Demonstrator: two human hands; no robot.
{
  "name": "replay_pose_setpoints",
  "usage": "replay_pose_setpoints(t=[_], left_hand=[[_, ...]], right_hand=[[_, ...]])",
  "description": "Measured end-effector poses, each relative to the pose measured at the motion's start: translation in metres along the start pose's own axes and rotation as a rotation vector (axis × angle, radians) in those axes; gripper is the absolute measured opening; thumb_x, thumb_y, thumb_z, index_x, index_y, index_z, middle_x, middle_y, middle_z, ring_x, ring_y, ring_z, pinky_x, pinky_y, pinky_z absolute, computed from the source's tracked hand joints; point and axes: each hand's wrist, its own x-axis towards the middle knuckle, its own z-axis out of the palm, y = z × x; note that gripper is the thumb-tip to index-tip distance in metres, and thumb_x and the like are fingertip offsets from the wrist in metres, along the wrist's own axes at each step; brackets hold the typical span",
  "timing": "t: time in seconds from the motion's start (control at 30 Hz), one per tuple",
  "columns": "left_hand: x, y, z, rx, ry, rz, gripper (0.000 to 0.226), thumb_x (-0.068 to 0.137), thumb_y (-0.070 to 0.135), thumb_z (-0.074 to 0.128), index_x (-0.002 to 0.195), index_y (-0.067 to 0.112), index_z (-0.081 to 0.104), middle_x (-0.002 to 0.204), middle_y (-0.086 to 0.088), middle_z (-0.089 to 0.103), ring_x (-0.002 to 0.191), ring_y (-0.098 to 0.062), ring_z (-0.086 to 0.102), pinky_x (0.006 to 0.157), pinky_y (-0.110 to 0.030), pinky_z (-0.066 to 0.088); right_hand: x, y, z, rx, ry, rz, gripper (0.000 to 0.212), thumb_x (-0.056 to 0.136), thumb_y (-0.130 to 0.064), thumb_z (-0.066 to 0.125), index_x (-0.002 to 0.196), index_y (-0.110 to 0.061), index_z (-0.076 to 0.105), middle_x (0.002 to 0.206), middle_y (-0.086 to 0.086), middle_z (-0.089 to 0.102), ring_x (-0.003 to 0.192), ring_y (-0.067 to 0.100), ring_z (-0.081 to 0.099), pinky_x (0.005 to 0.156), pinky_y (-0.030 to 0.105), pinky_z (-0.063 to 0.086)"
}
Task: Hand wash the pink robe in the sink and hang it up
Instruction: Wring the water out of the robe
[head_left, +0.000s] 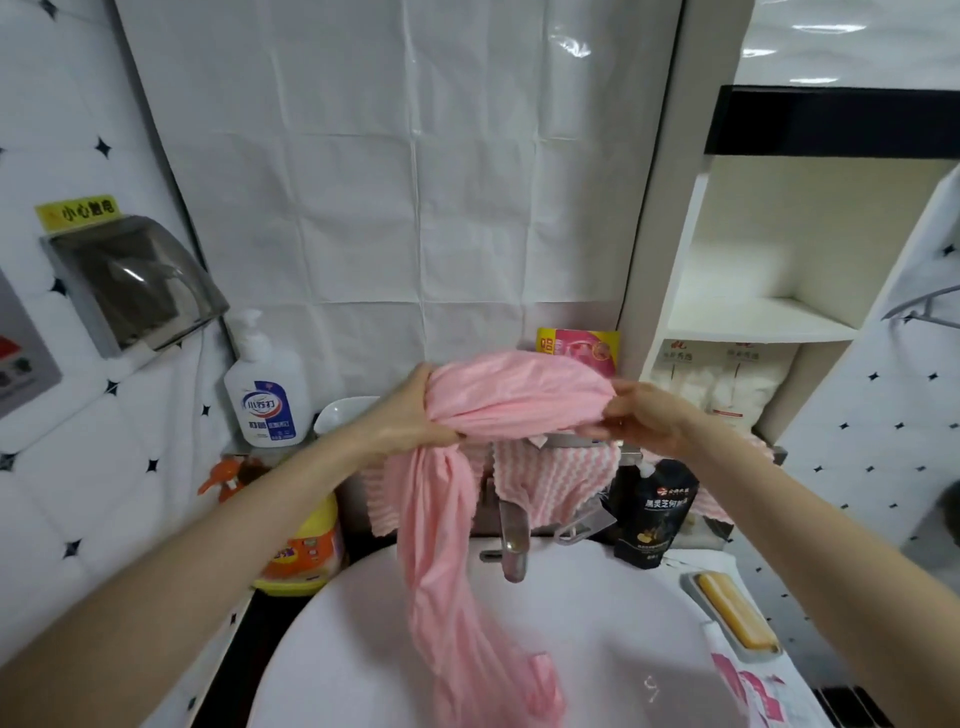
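While the left hand (410, 415) and right hand (639, 418) are clenching the bunched pink robe (519, 395) at frame centre, its tail is trailing into the sink (623, 613); judged risk: cloth snagging on the faucet (513, 545) alongside.

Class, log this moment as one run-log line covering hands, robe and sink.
left hand: grips pink robe | right hand: grips its other end | robe: bunched above faucet, tail hanging into sink | stage: not yet hung
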Motion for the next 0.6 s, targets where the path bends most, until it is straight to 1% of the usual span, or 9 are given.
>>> replay_pose_setpoints(t=[0.07,0.13,0.23,0.3,0.37,0.43,0.5,0.53,0.6], left_hand=[[0.005,0.005,-0.008,0.27,0.008,-0.006,0.071,0.073,0.016,0.073,0.131,0.012,0.031,0.113,-0.006,0.052,0.097,-0.022,0.053,0.07,-0.025,0.041],[0.009,0.016,-0.011,0.42,-0.061,-0.018,0.074,0.072,0.019,0.071,0.133,0.016,0.029,0.107,-0.005,0.052,0.089,-0.023,0.053,0.061,-0.027,0.038],[0.019,0.039,-0.006,0.583,-0.249,0.034,0.077,0.072,0.016,0.073,0.135,0.013,0.028,0.103,-0.004,0.053,0.074,-0.016,0.049,0.047,-0.02,0.032],[0.023,0.051,-0.004,0.599,-0.359,0.065,0.084,0.07,0.016,0.078,0.136,0.009,0.028,0.113,-0.005,0.054,0.079,-0.015,0.051,0.051,-0.021,0.036],[0.026,0.053,-0.011,0.424,-0.41,0.053,0.082,0.064,0.013,0.083,0.132,0.007,0.038,0.122,-0.005,0.056,0.095,-0.018,0.055,0.069,-0.022,0.043],[0.025,0.042,-0.022,0.099,-0.368,-0.013,0.083,0.057,0.012,0.081,0.13,0.014,0.041,0.118,-0.009,0.057,0.099,-0.018,0.057,0.082,-0.025,0.046],[0.022,0.025,-0.026,-0.162,-0.309,-0.062,0.087,0.058,0.008,0.077,0.133,0.019,0.033,0.114,-0.012,0.058,0.093,-0.017,0.06,0.085,-0.028,0.047],[0.021,0.017,-0.025,-0.227,-0.274,-0.067,0.087,0.06,0.006,0.077,0.133,0.02,0.032,0.115,-0.014,0.058,0.093,-0.019,0.062,0.087,-0.031,0.048],[0.02,0.01,-0.019,-0.252,-0.181,-0.037,0.086,0.064,0.007,0.079,0.133,0.024,0.029,0.118,-0.018,0.058,0.099,-0.025,0.063,0.092,-0.036,0.05]], right_hand=[[-0.008,0.013,-0.004,-0.437,-0.146,0.108,0.055,0.087,0.014,0.052,0.137,-0.006,0.041,0.125,0.017,0.057,0.101,0.031,0.063,0.084,0.043,0.057],[-0.011,0.015,0.006,-0.759,-0.143,0.045,0.082,0.082,0.004,0.066,0.148,-0.021,0.024,0.145,0.012,0.04,0.124,0.029,0.05,0.1,0.044,0.047],[-0.014,0.003,0.051,-0.644,-0.145,-0.362,0.118,0.065,-0.022,0.084,0.15,-0.038,0.004,0.156,0.004,0.02,0.142,0.018,0.025,0.111,0.039,0.033],[-0.012,-0.003,0.083,-0.577,-0.208,-0.453,0.128,0.055,-0.029,0.086,0.147,-0.043,-0.003,0.153,0.007,0.022,0.141,0.016,0.027,0.111,0.034,0.031],[-0.008,-0.005,0.102,-0.528,-0.195,-0.43,0.132,0.061,-0.016,0.087,0.149,-0.036,-0.009,0.144,0.002,0.027,0.134,0.012,0.033,0.108,0.024,0.03],[-0.003,-0.004,0.107,-0.464,-0.152,-0.403,0.13,0.066,-0.011,0.085,0.15,-0.035,-0.011,0.147,0.006,0.028,0.135,0.014,0.033,0.106,0.023,0.029],[-0.001,-0.002,0.109,-0.522,-0.16,-0.423,0.128,0.066,-0.013,0.086,0.15,-0.035,-0.008,0.154,0.005,0.018,0.141,0.015,0.022,0.107,0.024,0.024],[0.001,0.0,0.112,-0.542,-0.155,-0.434,0.127,0.066,-0.013,0.086,0.151,-0.035,-0.005,0.153,0.002,0.019,0.141,0.013,0.021,0.107,0.024,0.024],[0.006,0.004,0.119,-0.513,-0.064,-0.42,0.117,0.067,-0.011,0.085,0.152,-0.032,0.008,0.143,-0.004,0.034,0.132,0.009,0.034,0.102,0.023,0.032]])
